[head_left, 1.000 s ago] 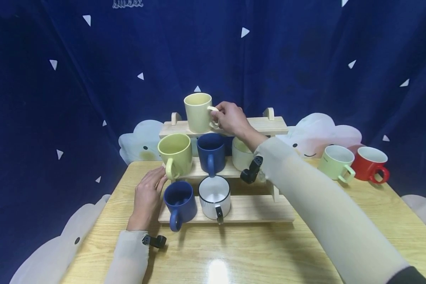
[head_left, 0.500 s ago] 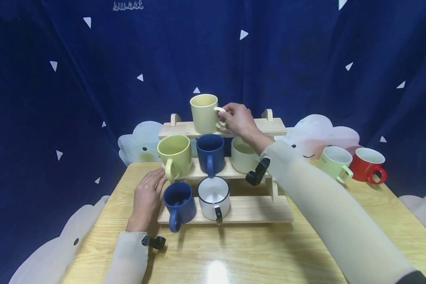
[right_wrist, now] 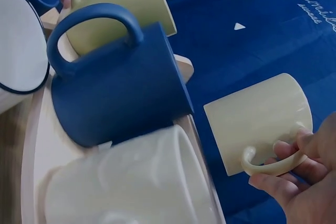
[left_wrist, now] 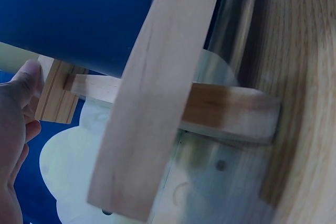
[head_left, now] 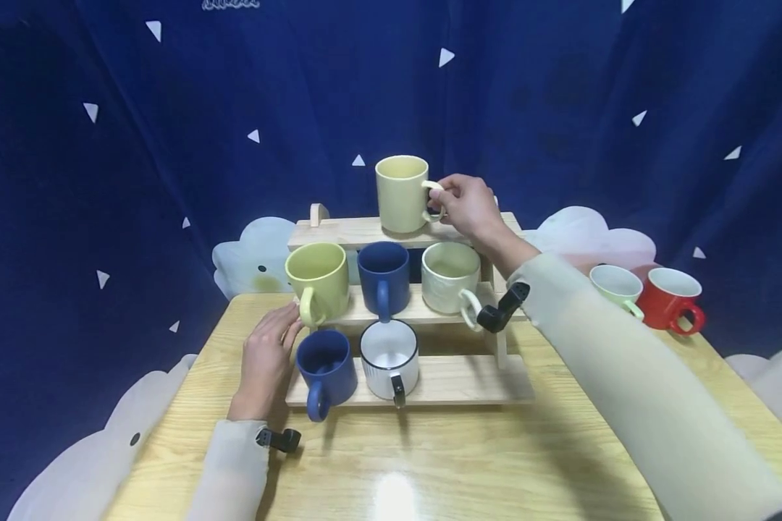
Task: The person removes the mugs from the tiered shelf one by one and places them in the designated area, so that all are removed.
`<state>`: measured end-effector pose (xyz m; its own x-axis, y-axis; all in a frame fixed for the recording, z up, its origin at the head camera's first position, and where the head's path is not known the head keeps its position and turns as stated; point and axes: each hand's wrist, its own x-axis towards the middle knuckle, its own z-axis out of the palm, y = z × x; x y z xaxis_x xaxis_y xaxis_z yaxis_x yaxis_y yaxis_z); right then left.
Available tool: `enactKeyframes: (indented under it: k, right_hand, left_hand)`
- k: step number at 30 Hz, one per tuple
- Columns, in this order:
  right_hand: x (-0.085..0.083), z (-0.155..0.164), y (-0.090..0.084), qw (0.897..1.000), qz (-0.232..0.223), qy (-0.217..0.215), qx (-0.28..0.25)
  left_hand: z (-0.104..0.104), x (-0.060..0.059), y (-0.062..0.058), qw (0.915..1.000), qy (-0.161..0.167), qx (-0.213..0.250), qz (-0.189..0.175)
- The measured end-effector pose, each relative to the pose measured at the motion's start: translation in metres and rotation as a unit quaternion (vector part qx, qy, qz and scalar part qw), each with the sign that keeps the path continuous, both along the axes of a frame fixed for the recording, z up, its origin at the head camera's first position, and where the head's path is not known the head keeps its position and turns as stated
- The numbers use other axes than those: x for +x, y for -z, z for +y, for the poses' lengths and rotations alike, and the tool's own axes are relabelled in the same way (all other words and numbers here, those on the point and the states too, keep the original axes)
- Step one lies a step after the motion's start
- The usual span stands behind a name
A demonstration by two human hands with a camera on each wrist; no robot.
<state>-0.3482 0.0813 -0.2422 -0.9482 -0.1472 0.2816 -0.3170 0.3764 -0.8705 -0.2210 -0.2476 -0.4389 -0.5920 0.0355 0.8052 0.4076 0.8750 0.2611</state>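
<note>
Pinching the pale yellow mug (head_left: 401,194) by its handle on the rack's (head_left: 469,383) top shelf, your right hand (head_left: 469,206) grips; left hand (head_left: 267,358) rests open beside the rack; no legible writing.

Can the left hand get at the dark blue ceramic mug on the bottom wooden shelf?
Probably yes: the left hand rests on the table beside the dark blue ceramic mug, nothing between them.
</note>
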Motion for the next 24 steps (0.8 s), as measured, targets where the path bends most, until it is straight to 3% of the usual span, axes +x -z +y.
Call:
enactKeyframes:
  k: [24]
  right_hand:
    - [0.019, 0.073, -0.014, 0.998, 0.009, 0.053, -0.022]
  left_hand:
    - [-0.001, -0.002, -0.001, 0.9999, -0.007, -0.008, 0.002]
